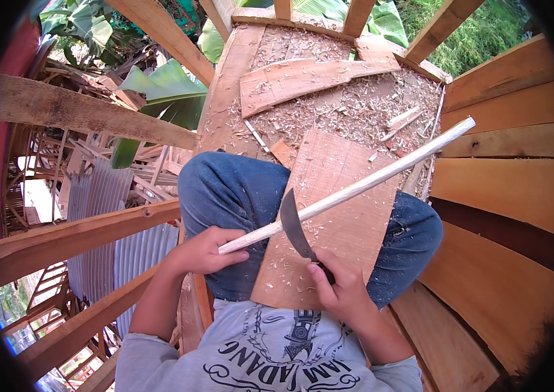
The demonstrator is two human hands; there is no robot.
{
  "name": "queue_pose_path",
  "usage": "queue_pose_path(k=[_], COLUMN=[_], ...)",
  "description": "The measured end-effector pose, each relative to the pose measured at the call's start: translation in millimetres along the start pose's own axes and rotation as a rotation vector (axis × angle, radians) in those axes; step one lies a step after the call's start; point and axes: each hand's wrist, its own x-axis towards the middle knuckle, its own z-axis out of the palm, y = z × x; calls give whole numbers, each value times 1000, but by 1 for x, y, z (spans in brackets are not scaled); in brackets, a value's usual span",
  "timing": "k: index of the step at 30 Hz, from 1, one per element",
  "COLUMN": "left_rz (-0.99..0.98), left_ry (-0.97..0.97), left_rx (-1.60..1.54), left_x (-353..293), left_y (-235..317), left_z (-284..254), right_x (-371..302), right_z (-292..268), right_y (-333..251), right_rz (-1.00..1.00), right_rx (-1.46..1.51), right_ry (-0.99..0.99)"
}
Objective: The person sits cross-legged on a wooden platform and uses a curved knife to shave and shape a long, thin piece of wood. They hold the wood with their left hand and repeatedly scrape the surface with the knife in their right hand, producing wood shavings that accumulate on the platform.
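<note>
Gripping the near end of a pale peeled stick (355, 186), the left hand (202, 251) curls closed; the right hand (342, 287) clenches a curved knife (294, 225) against it.

Grey printed shirt (270, 356) — blue jeans (238, 196)

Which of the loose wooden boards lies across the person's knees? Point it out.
The flat pale board resting on the blue-jeaned knees, under the knife and stick. The curved board lies farther off on the shavings-strewn floor.
</note>
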Motion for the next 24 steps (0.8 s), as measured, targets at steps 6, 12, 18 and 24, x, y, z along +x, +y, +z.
queue_pose_path(k=[6, 12, 18, 24], left_rz=[-71, -116, -68, -1], left_ry=[18, 81, 67, -40], left_rx=[-73, -143, -115, -11], left_x=[0, -3, -10, -8], left_y=[8, 14, 36, 66], left_z=[2, 11, 22, 21], right_x=[-1, 1, -10, -16], right_z=[16, -10, -5, -20], right_y=[9, -7, -2, -8], right_rz=[-98, 45, -110, -132], right_rx=[51, 146, 167, 135], right_ry=[15, 61, 45, 107])
